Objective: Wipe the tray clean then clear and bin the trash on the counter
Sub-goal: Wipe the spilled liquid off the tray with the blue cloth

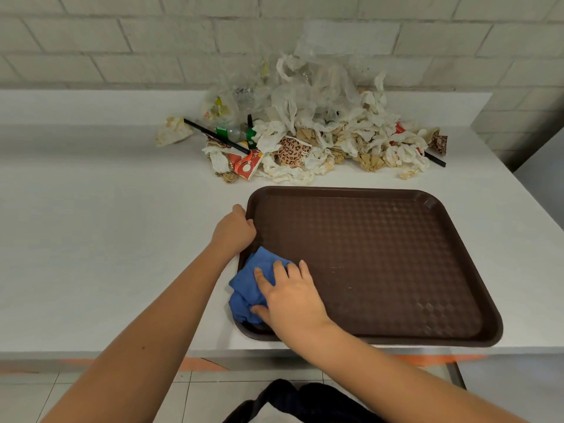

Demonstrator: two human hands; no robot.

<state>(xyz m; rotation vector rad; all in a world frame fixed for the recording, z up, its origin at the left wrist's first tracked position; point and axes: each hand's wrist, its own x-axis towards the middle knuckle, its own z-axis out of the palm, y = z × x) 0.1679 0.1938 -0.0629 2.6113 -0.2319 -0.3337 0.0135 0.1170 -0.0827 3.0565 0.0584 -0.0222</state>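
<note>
A dark brown textured tray lies on the white counter in front of me. My left hand grips the tray's left rim, fingers curled over the edge. My right hand presses a crumpled blue cloth onto the tray's near left corner, fingers spread and mostly straight. Behind the tray sits a pile of trash: crumpled white napkins, clear plastic bags, a leopard-print paper cup, black straws and red wrappers.
A loose crumpled wrapper lies left of the pile. A brick wall backs the counter. The counter's front edge runs below the tray, with tiled floor beneath. A dark bag hangs at my waist.
</note>
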